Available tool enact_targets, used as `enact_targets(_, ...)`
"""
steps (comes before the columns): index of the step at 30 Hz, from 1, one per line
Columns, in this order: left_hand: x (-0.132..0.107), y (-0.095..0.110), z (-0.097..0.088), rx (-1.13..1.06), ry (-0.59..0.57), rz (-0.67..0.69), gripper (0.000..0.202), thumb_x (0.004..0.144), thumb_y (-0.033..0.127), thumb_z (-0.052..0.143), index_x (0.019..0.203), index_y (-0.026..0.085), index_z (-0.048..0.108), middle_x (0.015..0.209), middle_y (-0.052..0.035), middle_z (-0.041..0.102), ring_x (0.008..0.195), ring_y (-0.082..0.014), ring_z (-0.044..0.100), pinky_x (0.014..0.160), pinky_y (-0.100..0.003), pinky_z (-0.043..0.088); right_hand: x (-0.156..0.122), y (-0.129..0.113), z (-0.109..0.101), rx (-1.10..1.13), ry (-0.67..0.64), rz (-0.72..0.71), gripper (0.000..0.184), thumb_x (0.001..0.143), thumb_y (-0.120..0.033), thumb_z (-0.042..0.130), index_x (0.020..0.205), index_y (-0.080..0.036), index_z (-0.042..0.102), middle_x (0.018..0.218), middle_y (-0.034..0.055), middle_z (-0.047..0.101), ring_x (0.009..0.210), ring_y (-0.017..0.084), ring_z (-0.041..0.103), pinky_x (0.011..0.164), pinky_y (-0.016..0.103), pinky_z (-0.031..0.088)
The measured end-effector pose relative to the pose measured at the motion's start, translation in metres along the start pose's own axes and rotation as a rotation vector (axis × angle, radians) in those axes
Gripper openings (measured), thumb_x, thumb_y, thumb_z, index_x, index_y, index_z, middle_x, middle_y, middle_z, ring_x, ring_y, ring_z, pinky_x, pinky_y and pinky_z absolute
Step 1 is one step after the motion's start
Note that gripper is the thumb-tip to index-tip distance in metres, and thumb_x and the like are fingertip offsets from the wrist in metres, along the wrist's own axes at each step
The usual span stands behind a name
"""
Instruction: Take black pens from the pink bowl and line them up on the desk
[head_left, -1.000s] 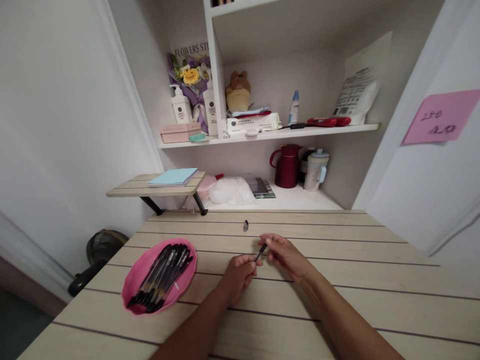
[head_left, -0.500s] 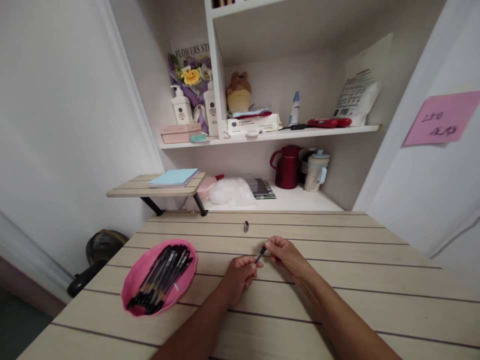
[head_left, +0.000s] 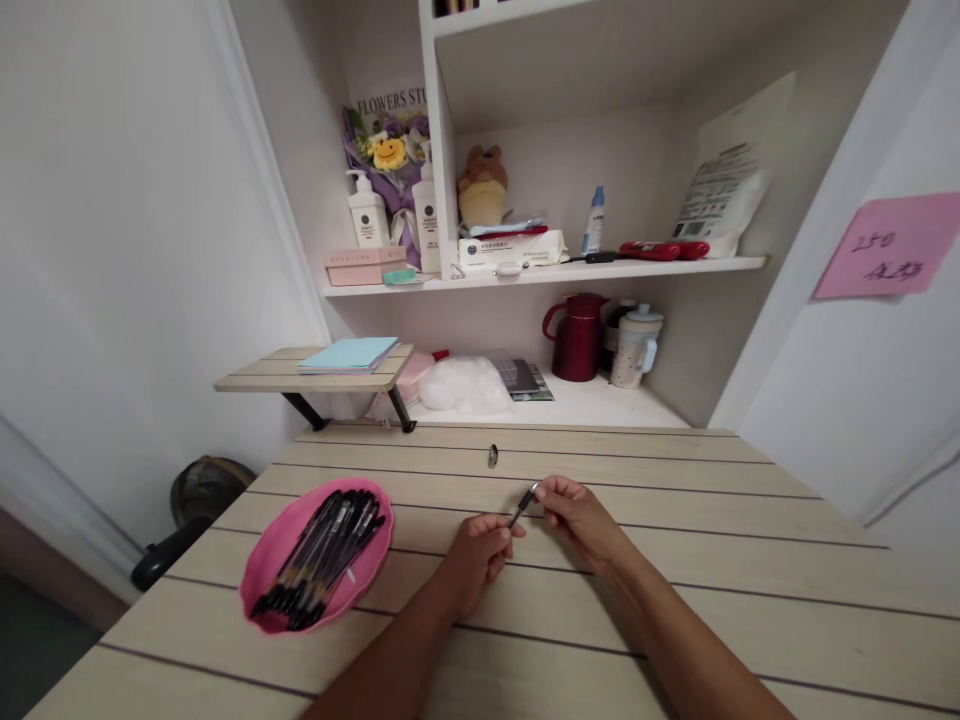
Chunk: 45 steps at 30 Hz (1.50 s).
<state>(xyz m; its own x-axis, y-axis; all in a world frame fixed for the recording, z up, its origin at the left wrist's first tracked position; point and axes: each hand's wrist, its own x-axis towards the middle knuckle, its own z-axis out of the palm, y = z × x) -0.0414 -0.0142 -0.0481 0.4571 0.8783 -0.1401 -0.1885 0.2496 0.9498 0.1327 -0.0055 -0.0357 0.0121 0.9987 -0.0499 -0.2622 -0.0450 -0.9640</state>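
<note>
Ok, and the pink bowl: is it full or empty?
Partly filled: black pens lie piled across the pink bowl, and its bare inside shows on both sides of them.

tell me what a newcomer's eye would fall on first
Probably the pink bowl of dark pens on the left of the desk. Next, mid-desk, the left hand holds a pen, the right hand at its far end. Behind, a red jug stands on the lower shelf.

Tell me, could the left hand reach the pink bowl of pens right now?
Probably yes: nothing visible stands between the left hand and the pink bowl off to its left, though that hand is holding a pen.
</note>
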Motion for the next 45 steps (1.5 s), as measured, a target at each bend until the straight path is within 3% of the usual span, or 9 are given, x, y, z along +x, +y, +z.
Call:
enact_targets(4,0.004,0.000,-0.005,-0.197,-0.002,-0.022,0.025,0.067,0.029,0.061,0.083,0.011,0.060,0.056,0.0038,0.049,0.034,-0.0001,0.026,0.036,-0.018,0.006,0.015,0.007,-0.003,-0.248,0.074,-0.052,0.033,0.069,-0.051,0.055,0.069,-0.018,0.055,0.067,0.0017,0.060,0.043,0.007,0.039,0.042,0.022,0.025)
enact_targets(7,0.007,0.003,-0.012,-0.451,0.045,-0.058,0.018,0.069,0.027,0.058,0.080,0.013,0.056,0.056,0.0042,0.048,0.035,-0.0008,0.029,0.034,-0.016,0.008,0.039,0.015,0.002,-0.593,0.203,-0.078,0.034,0.071,-0.051,0.048,0.061,-0.019,0.052,0.058,0.0021,0.057,0.046,0.011,0.045,0.047,0.025,0.032)
enact_targets(16,0.015,0.005,-0.031,-0.668,0.050,-0.064,0.014,0.074,0.027,0.056,0.080,0.014,0.054,0.055,0.0046,0.046,0.036,-0.0010,0.031,0.034,-0.013,0.011,0.107,0.014,0.064,-1.131,0.339,-0.044,0.037,0.067,-0.031,0.061,0.098,-0.011,0.056,0.104,0.0218,0.059,0.095,0.029,0.058,0.074,0.035,0.040)
enact_targets(20,0.015,0.004,-0.030,-0.578,0.033,-0.037,0.017,0.073,0.029,0.056,0.081,0.014,0.054,0.056,0.0042,0.047,0.036,-0.0016,0.033,0.034,-0.015,0.011,0.113,0.010,0.057,-1.034,0.266,-0.052,0.009,0.067,-0.022,0.057,0.069,-0.014,0.061,0.084,0.0169,0.066,0.086,0.028,0.061,0.068,0.033,0.041)
enact_targets(22,0.015,0.003,-0.029,-0.506,0.025,-0.025,0.018,0.072,0.030,0.057,0.081,0.014,0.054,0.056,0.0043,0.048,0.036,-0.0017,0.033,0.035,-0.016,0.011,0.106,0.008,0.046,-0.948,0.206,-0.063,0.016,0.071,-0.027,0.053,0.062,-0.016,0.060,0.071,0.0120,0.066,0.074,0.024,0.062,0.060,0.029,0.041)
enact_targets(26,0.013,0.001,-0.024,-0.312,-0.021,-0.024,0.021,0.071,0.032,0.058,0.080,0.013,0.056,0.054,0.0052,0.046,0.034,-0.0009,0.029,0.035,-0.018,0.008,0.076,-0.001,0.024,-0.613,0.176,-0.141,0.030,0.078,-0.041,0.043,0.077,-0.017,0.061,0.076,0.0069,0.068,0.057,0.014,0.057,0.046,0.023,0.038)
enact_targets(31,0.010,0.001,-0.018,-0.127,-0.041,-0.011,0.026,0.071,0.037,0.058,0.080,0.012,0.057,0.052,0.0056,0.045,0.033,-0.0007,0.027,0.036,-0.019,0.006,0.033,-0.016,0.010,0.033,0.226,-0.250,0.035,0.062,-0.045,0.067,0.081,-0.017,0.060,0.093,0.0082,0.068,0.052,0.009,0.050,0.042,0.020,0.031)
enact_targets(41,0.006,0.005,-0.015,-0.004,-0.081,0.027,0.030,0.072,0.040,0.055,0.079,0.011,0.058,0.050,0.0052,0.045,0.033,-0.0014,0.026,0.036,-0.021,0.008,0.012,-0.015,0.026,-0.102,0.137,-0.213,0.037,0.061,-0.047,0.067,0.080,-0.016,0.061,0.077,0.0071,0.067,0.050,0.010,0.046,0.041,0.021,0.029)
enact_targets(45,0.006,0.005,-0.013,0.018,-0.088,0.030,0.032,0.071,0.042,0.056,0.078,0.011,0.059,0.050,0.0047,0.045,0.033,-0.0016,0.025,0.036,-0.021,0.008,0.005,-0.007,0.029,-0.070,0.099,-0.169,0.050,0.058,-0.044,0.070,0.098,-0.017,0.058,0.069,0.0022,0.062,0.048,0.009,0.046,0.042,0.021,0.028)
